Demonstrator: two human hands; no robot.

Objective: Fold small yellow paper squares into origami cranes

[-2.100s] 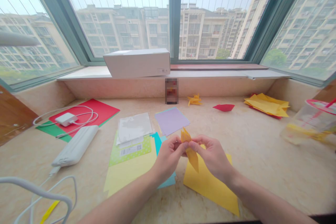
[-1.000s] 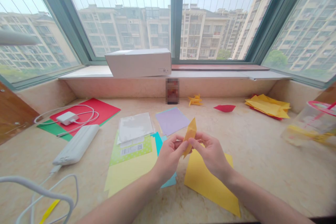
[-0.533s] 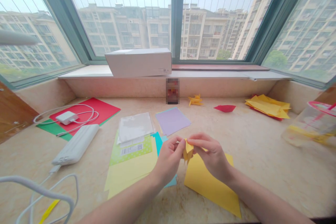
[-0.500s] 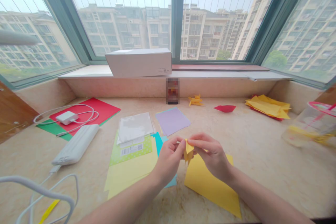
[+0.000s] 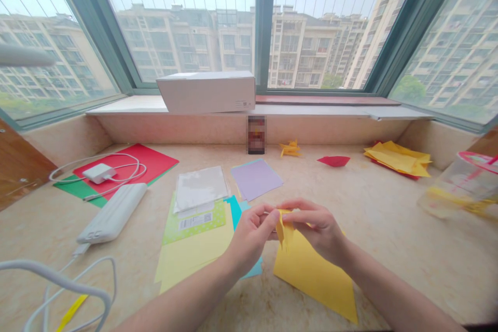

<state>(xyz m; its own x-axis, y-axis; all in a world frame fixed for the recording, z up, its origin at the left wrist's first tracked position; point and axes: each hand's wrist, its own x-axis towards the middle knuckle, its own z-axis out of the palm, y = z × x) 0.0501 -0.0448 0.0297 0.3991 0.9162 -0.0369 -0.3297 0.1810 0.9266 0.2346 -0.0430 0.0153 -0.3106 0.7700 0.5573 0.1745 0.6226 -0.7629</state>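
Observation:
A small folded yellow origami paper (image 5: 286, 236) is pinched between my two hands, with its pointed lower flaps hanging down. My left hand (image 5: 257, 228) is closed on its left side, thumb in front. On the other side, my right hand (image 5: 313, 223) grips its top and right edge, and the fingers hide part of the folds. Below the hands a flat yellow paper sheet (image 5: 315, 275) lies on the stone sill. Beyond them are a purple paper square (image 5: 257, 179), a folded yellow paper figure (image 5: 290, 149) and a folded red paper piece (image 5: 333, 161).
Left of my hands lie pale yellow sheets (image 5: 190, 264) and a clear-wrapped packet (image 5: 201, 189). Farther left are a white power bank (image 5: 112, 213), cables and a red sheet (image 5: 151, 163). Yellow papers (image 5: 399, 159) and a clear plastic cup (image 5: 455, 187) stand right. A white box (image 5: 206, 92) rests on the ledge.
The folded yellow paper has turned and shifted slightly down and right between my fingers, showing more of its flaps. My right hand's fingers now lie farther across its top.

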